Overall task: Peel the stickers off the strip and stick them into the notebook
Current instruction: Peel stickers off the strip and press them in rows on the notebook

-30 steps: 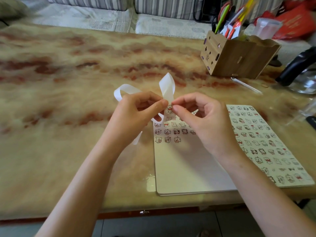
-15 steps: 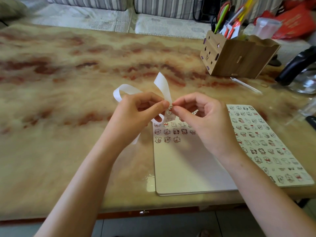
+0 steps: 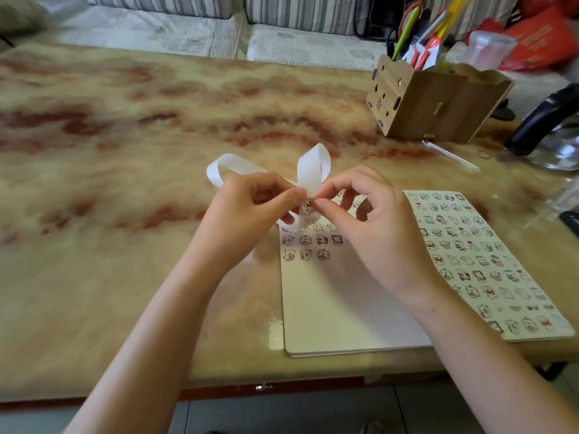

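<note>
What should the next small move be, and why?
Probably peel the sticker off the strip with the right hand: its fingers pinch at the sticker's edge while the left hand holds the strip, and the last row in the notebook has room.

This is looking like a living room in a home. A sofa [image 3: 156,4] with grey-and-white striped back cushions and a pale patterned seat cover is running along the far side, right behind a worktop [image 3: 125,151] whose glossy top is showing a cream and rust marbled pattern. At the far right a wooden desk organiser [image 3: 438,101] with cut-out shapes is holding pens [image 3: 407,29] and other stationery. A clear plastic cup [image 3: 488,48] and a red bag [image 3: 539,39] are sitting behind it, and a kettle [image 3: 545,120] with a black handle is standing beside it. A notebook [image 3: 344,308] dotted with small cartoon stickers is lying open near the front, and grey floor tiles [image 3: 282,411] are showing below.
</note>
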Demonstrator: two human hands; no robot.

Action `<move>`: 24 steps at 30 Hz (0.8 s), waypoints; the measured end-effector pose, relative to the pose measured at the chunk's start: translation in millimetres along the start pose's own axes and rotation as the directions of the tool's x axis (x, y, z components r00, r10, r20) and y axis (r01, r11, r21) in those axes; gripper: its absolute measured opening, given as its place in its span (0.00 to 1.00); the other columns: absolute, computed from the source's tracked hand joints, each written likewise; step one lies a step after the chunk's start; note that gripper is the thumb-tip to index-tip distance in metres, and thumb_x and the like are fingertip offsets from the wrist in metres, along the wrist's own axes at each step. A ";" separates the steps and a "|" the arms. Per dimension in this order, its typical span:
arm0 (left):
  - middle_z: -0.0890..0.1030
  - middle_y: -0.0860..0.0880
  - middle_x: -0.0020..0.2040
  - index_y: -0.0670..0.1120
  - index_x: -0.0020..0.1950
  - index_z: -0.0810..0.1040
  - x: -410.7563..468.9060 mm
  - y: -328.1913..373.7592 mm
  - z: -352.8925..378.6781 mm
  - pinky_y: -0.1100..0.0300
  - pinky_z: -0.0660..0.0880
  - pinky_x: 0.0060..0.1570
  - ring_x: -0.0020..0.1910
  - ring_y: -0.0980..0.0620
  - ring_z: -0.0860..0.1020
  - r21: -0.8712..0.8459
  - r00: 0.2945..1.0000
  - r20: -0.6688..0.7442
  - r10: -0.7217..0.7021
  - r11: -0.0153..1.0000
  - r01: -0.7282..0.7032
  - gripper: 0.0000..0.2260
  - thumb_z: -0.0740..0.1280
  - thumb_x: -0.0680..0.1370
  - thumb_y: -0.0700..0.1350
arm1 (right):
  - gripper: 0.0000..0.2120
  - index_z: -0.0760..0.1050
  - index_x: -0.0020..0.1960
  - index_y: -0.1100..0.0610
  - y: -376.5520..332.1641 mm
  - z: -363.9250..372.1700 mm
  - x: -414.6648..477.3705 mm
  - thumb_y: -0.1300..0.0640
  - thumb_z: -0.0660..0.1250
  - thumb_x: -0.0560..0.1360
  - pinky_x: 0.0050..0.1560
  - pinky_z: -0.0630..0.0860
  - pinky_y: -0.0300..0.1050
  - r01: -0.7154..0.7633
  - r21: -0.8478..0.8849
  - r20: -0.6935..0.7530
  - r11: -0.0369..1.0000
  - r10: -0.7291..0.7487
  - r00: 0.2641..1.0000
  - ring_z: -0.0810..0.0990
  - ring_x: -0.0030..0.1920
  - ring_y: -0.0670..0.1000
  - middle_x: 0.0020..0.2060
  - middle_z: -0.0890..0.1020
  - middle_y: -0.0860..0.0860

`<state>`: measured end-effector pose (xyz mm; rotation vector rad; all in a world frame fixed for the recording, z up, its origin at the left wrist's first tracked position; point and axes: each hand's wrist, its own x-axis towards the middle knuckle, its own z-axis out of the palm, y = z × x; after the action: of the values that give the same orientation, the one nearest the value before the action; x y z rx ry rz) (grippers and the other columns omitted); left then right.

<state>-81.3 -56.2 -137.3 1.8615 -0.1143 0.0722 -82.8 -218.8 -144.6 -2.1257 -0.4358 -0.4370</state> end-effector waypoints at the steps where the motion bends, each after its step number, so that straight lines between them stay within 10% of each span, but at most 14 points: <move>1: 0.82 0.54 0.32 0.44 0.41 0.83 0.2 -0.1 0.2 0.74 0.67 0.30 0.32 0.62 0.79 0.002 1.000 0.000 -0.003 1.000 0.003 0.07 0.69 0.75 0.45 | 0.03 0.79 0.42 0.53 0.2 -0.9 0.3 0.58 0.73 0.72 0.39 0.64 0.30 -0.019 0.032 0.015 0.999 0.019 1.000 0.74 0.38 0.46 0.39 0.77 0.44; 15: 0.81 0.59 0.29 0.44 0.41 0.82 0.3 -0.8 -2.9 0.74 0.68 0.28 0.26 0.65 0.76 -0.012 0.996 -0.048 -0.077 0.997 0.077 0.07 0.67 0.77 0.45 | 0.04 0.80 0.40 0.52 -8.7 -20.1 3.7 0.59 0.72 0.72 0.35 0.68 0.33 -0.217 0.283 0.149 0.934 0.180 0.972 0.71 0.33 0.40 0.34 0.79 0.41; 24: 0.81 0.59 0.29 0.45 0.41 0.83 0.6 -3.1 -2.6 0.74 0.68 0.29 0.27 0.65 0.76 0.020 0.994 -0.076 -0.081 0.996 0.082 0.07 0.68 0.76 0.45 | 0.02 0.81 0.39 0.58 5.9 -43.5 5.5 0.61 0.74 0.69 0.22 0.62 0.27 -0.610 0.000 0.409 0.793 0.556 0.723 0.70 0.22 0.40 0.22 0.78 0.45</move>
<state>-80.4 -52.9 -139.5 1.8817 0.0151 0.0875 -81.6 -257.3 -122.9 -2.0750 0.0167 0.3867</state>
